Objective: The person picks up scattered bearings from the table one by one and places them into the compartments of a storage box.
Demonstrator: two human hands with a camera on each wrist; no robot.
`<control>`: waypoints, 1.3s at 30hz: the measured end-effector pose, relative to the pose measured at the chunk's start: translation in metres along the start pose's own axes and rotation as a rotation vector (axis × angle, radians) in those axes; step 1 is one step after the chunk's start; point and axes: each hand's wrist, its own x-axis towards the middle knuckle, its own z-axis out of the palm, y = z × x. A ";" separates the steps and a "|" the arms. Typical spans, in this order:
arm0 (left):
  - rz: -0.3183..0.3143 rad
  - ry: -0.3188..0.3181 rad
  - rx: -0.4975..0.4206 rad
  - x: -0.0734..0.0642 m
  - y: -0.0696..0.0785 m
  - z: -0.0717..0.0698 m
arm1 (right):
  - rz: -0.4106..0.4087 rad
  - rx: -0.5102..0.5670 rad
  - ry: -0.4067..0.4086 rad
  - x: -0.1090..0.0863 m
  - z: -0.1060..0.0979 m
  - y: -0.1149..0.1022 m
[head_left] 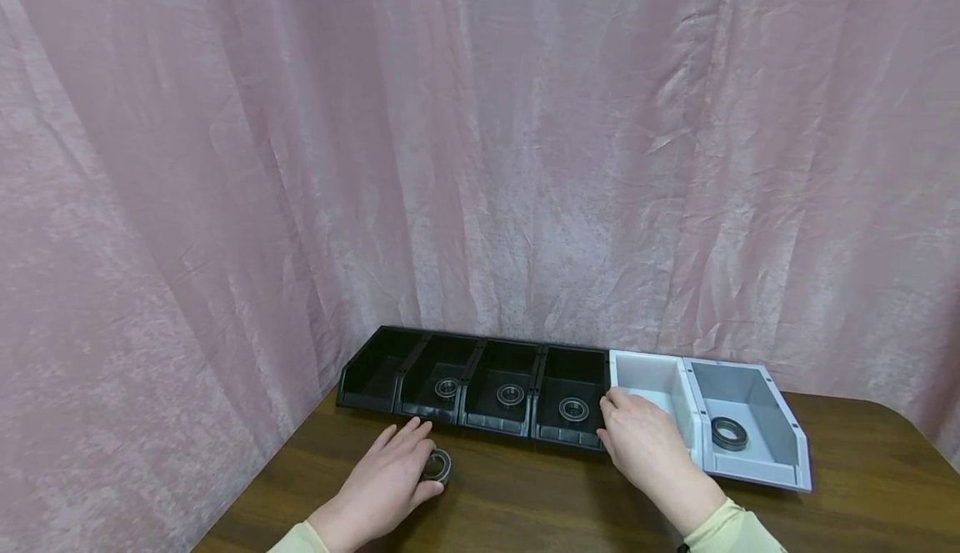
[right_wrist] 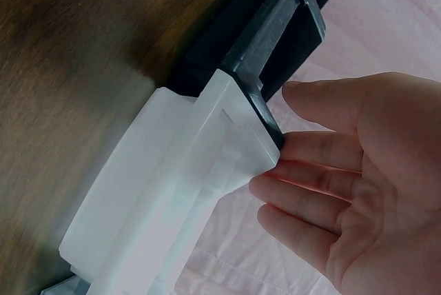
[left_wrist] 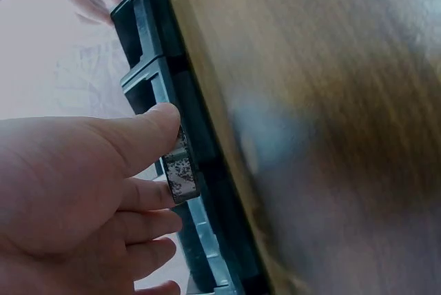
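My left hand (head_left: 386, 480) holds a metal ball bearing (head_left: 447, 465) at its right side, above the table in front of the black bins. In the left wrist view the thumb and a finger pinch the bearing (left_wrist: 181, 171), seen edge-on. My right hand (head_left: 647, 439) is at the border between the rightmost black bin (head_left: 573, 361) and the white bin (head_left: 651, 367). Its fingers are loosely extended and hold nothing in the right wrist view; their tips are by the bins' shared edge. Whether they touch it I cannot tell.
Three black bins hold one bearing each (head_left: 453, 388); the leftmost black bin (head_left: 382, 361) shows none. At the right end, a grey bin (head_left: 765, 419) contains a darker bearing (head_left: 731, 444). The row stands on a wooden table (head_left: 525, 495), with a pink curtain (head_left: 525, 161) behind.
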 end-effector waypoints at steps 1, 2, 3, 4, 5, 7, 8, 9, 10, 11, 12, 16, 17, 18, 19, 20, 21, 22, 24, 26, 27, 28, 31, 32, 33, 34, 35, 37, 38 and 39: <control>-0.003 0.001 -0.003 0.000 -0.001 -0.001 | 0.001 0.000 0.000 0.000 0.000 0.000; -0.006 0.001 -0.007 0.000 -0.001 -0.002 | 0.001 -0.001 0.000 0.000 0.000 0.000; -0.007 0.000 -0.009 0.001 -0.001 -0.003 | 0.001 -0.002 0.000 0.000 -0.001 0.000; -0.008 0.000 -0.009 0.001 -0.002 -0.004 | 0.001 -0.003 0.001 0.000 -0.001 0.000; -0.008 0.001 -0.010 0.001 -0.002 -0.005 | 0.000 -0.003 0.000 0.000 -0.001 0.000; -0.006 0.006 -0.012 0.001 -0.003 -0.007 | -0.002 -0.004 0.002 0.000 0.000 0.000; -0.005 0.012 -0.010 0.001 -0.003 -0.008 | -0.003 -0.004 0.004 0.000 0.000 0.000; -0.003 0.018 -0.008 0.001 -0.004 -0.009 | -0.004 -0.003 0.005 0.000 0.000 0.001; 0.000 0.026 -0.005 0.002 -0.004 -0.010 | -0.005 -0.004 0.006 0.000 0.000 0.001; 0.001 0.034 -0.005 0.002 -0.004 -0.011 | -0.006 -0.005 0.007 0.000 0.000 0.001; 0.003 0.042 -0.004 0.003 -0.005 -0.012 | -0.006 -0.005 0.006 0.000 0.000 0.001; -0.003 0.060 0.001 0.005 -0.007 -0.016 | -0.003 -0.008 0.007 0.001 0.001 0.001; -0.008 0.061 0.002 0.005 -0.007 -0.017 | -0.003 -0.008 0.008 0.001 0.001 0.001; -0.012 0.061 0.005 0.006 -0.008 -0.019 | -0.003 -0.008 0.009 0.001 0.000 0.001; -0.017 0.061 0.006 0.006 -0.008 -0.020 | -0.004 -0.008 0.011 0.001 0.000 0.001; -0.021 0.061 0.006 0.006 -0.008 -0.021 | -0.004 -0.009 0.010 0.001 0.000 0.001; -0.025 0.061 0.002 0.007 -0.009 -0.022 | -0.004 -0.010 0.010 0.000 0.000 0.001; -0.028 0.061 0.004 0.007 -0.009 -0.024 | -0.005 -0.009 0.009 0.000 0.000 0.001; -0.034 0.063 0.005 0.008 -0.010 -0.025 | -0.003 -0.009 0.004 0.000 0.000 0.001; -0.042 0.066 0.001 0.009 -0.012 -0.026 | 0.000 -0.010 -0.002 0.000 0.000 0.001; -0.046 0.067 0.003 0.009 -0.013 -0.027 | 0.001 -0.009 -0.004 0.000 0.000 0.001; -0.051 0.067 0.006 0.010 -0.014 -0.027 | 0.002 -0.008 -0.004 0.000 -0.001 0.001; -0.062 0.070 0.016 0.011 -0.017 -0.029 | 0.003 -0.008 0.001 0.000 -0.001 0.001; -0.065 0.070 0.021 0.012 -0.018 -0.030 | 0.002 -0.007 0.004 0.000 0.000 0.001; -0.067 0.072 0.025 0.012 -0.019 -0.031 | 0.001 -0.006 0.008 0.000 0.000 0.001; -0.069 0.075 0.023 0.013 -0.021 -0.032 | 0.000 -0.005 0.012 0.000 0.000 0.001; -0.070 0.077 0.025 0.013 -0.022 -0.032 | -0.001 -0.004 0.015 0.000 0.000 0.001; -0.074 0.082 0.018 0.015 -0.023 -0.035 | -0.002 -0.002 0.017 0.000 0.000 0.001; -0.075 0.085 0.016 0.015 -0.024 -0.036 | -0.002 -0.001 0.016 0.000 0.000 0.001; -0.078 0.087 0.018 0.016 -0.025 -0.036 | 0.000 0.000 0.012 0.000 0.000 0.001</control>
